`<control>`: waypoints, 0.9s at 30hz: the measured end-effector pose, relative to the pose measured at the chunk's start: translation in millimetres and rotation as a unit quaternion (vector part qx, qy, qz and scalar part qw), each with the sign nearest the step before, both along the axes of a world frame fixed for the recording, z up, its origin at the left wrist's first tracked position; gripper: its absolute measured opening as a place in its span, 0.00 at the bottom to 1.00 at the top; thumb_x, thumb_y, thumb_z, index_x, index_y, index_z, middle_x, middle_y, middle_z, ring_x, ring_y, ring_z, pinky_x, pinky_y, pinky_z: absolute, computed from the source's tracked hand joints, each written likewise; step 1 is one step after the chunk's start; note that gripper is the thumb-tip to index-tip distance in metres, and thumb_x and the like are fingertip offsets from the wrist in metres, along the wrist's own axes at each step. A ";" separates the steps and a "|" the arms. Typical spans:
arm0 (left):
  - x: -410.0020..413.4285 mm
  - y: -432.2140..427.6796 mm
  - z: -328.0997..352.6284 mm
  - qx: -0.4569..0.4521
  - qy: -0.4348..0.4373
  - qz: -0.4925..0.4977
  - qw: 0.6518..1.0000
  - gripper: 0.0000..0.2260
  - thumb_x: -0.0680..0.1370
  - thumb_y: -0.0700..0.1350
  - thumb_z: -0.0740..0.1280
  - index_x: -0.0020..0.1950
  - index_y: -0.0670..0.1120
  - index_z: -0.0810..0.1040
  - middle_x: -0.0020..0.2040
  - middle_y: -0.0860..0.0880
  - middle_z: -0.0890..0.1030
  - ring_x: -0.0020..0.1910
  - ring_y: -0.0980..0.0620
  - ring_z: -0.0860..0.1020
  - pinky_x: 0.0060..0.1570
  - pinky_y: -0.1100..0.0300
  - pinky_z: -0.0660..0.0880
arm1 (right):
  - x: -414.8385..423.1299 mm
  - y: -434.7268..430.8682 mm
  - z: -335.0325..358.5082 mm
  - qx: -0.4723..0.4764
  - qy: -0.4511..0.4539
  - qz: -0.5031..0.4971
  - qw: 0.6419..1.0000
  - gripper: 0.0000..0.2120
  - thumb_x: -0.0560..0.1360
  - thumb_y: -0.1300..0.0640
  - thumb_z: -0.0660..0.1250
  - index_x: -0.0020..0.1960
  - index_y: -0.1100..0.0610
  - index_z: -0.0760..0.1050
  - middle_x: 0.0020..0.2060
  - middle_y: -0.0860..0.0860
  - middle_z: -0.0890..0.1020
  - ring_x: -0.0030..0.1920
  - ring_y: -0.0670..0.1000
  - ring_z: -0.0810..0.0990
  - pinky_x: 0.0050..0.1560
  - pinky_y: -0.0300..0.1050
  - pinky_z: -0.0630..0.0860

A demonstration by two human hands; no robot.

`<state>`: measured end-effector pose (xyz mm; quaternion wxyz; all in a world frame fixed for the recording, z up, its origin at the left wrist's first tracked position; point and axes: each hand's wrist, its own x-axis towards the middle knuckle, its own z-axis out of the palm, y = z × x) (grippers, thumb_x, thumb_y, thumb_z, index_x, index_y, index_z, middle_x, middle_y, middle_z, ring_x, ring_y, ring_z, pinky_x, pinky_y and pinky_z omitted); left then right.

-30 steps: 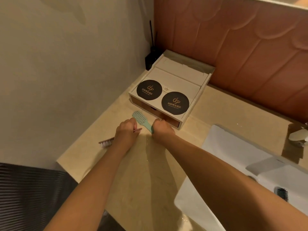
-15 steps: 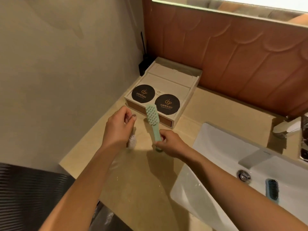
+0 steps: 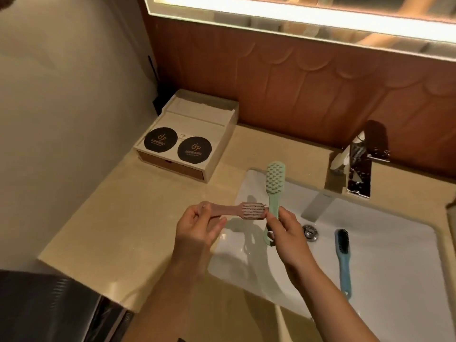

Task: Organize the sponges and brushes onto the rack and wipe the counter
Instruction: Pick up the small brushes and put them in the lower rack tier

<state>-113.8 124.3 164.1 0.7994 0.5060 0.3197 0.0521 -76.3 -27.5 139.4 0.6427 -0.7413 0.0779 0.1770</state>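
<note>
The left hand (image 3: 197, 233) pinches a pink brush (image 3: 237, 210). The right hand (image 3: 287, 233) pinches a green brush (image 3: 274, 191) over the sink (image 3: 394, 280).

Warm, dim light comes from the glowing strip (image 3: 296, 14) at the far edge, blown out to white. Soft shadows fall across the sink (image 3: 394, 255) and counter (image 3: 118, 218). The faucet (image 3: 359, 169) glints. Edges bend; the near left corner is dark, detail soft.

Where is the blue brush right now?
The blue brush lies inside the white sink, on the right side of the head view. It is just right of the drain and in front of the faucet.
</note>
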 end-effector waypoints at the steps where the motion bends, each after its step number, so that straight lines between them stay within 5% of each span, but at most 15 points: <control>1: -1.4 -11.7 -1.4 -0.026 0.001 -0.007 1.000 0.08 0.81 0.40 0.59 0.54 0.37 0.73 0.43 0.42 0.79 0.41 0.53 0.80 0.54 0.58 0.76 | -3.8 -9.7 -1.0 -0.003 -0.009 -0.020 1.000 0.10 0.80 0.52 0.58 0.55 0.48 0.77 0.58 0.47 0.74 0.58 0.48 0.75 0.56 0.46 0.74; 5: -1.2 -52.6 -10.5 -0.118 0.004 -0.029 0.993 0.07 0.81 0.39 0.59 0.53 0.38 0.74 0.51 0.40 0.79 0.47 0.52 0.81 0.42 0.67 0.80 | -13.9 -46.5 10.4 0.056 0.008 -0.085 0.995 0.11 0.80 0.56 0.57 0.55 0.56 0.77 0.51 0.52 0.82 0.54 0.48 0.80 0.54 0.45 0.78; 10: 4.4 -88.0 -15.7 0.014 0.047 -0.184 0.982 0.08 0.78 0.38 0.65 0.56 0.44 0.72 0.52 0.42 0.78 0.47 0.51 0.81 0.41 0.63 0.78 | -20.5 -93.8 24.3 0.030 -0.020 -0.155 0.987 0.10 0.80 0.55 0.58 0.48 0.54 0.78 0.46 0.55 0.82 0.47 0.52 0.79 0.48 0.44 0.75; 12: 7.4 -101.2 -10.6 0.091 0.052 -0.293 0.950 0.09 0.77 0.39 0.66 0.56 0.48 0.73 0.49 0.44 0.79 0.45 0.52 0.81 0.41 0.63 0.78 | -25.1 -114.9 27.9 0.023 -0.025 -0.183 0.983 0.10 0.80 0.56 0.58 0.47 0.52 0.78 0.44 0.53 0.81 0.43 0.49 0.78 0.43 0.41 0.73; 15: 11.2 -123.8 0.2 0.210 0.033 -0.464 0.860 0.07 0.78 0.43 0.65 0.54 0.50 0.77 0.46 0.47 0.82 0.41 0.56 0.80 0.40 0.64 0.76 | -34.5 -142.1 28.8 0.001 -0.028 -0.195 0.980 0.09 0.79 0.56 0.59 0.49 0.54 0.78 0.39 0.50 0.79 0.34 0.43 0.74 0.36 0.35 0.69; 20: 17.5 -166.9 9.9 0.241 0.004 -0.590 0.771 0.07 0.79 0.42 0.63 0.46 0.44 0.80 0.35 0.51 0.80 0.29 0.60 0.74 0.30 0.68 0.69 | -48.2 -181.8 29.0 0.004 -0.025 -0.222 0.975 0.09 0.79 0.56 0.59 0.49 0.53 0.78 0.41 0.52 0.79 0.40 0.48 0.75 0.40 0.40 0.70; 27: 17.2 -222.7 10.9 0.234 -0.021 -0.607 0.759 0.08 0.79 0.37 0.61 0.44 0.37 0.78 0.34 0.43 0.76 0.24 0.60 0.69 0.25 0.71 0.66 | -70.1 -241.2 27.5 -0.001 -0.055 -0.329 0.943 0.13 0.81 0.57 0.54 0.47 0.52 0.77 0.40 0.47 0.80 0.41 0.41 0.78 0.45 0.38 0.74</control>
